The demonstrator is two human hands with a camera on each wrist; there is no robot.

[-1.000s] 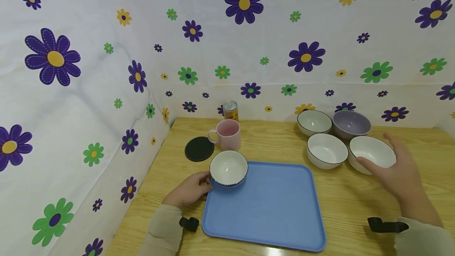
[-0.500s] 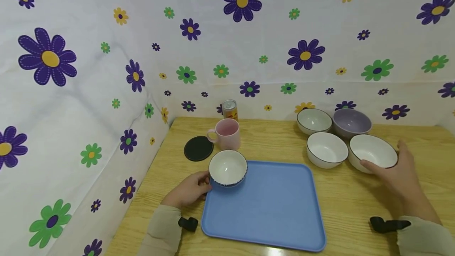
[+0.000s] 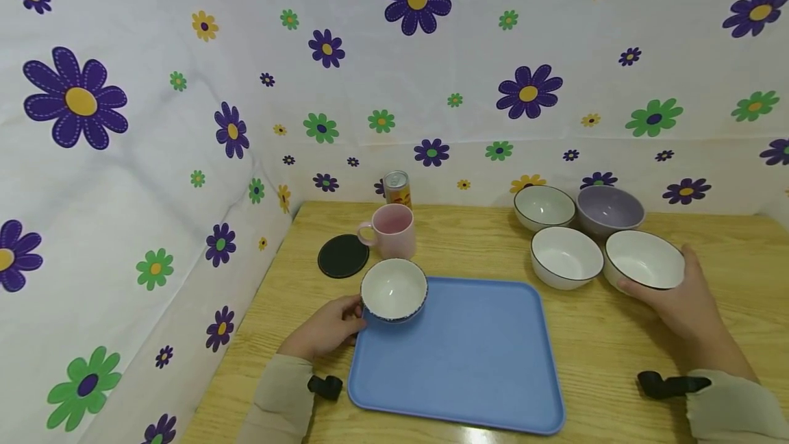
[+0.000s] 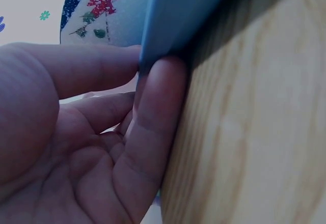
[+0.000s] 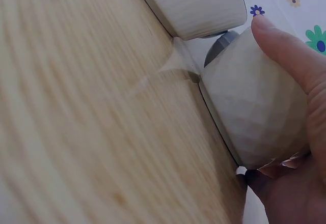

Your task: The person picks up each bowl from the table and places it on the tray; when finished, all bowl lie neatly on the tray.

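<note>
The blue tray (image 3: pixel 456 355) lies flat, rightward from your left hand's (image 3: pixel 328 327) pinch; your right hand (image 3: pixel 685 301) grips an upright faceted white bowl (image 3: pixel 644 260).

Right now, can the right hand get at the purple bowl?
Probably not directly: the right hand grips the rightmost white bowl, which stands in front of the purple bowl.

No lettering, brand or number is legible. The can (image 3: pixel 397 190) bears a printed design (partly hidden), too small to read.
</note>
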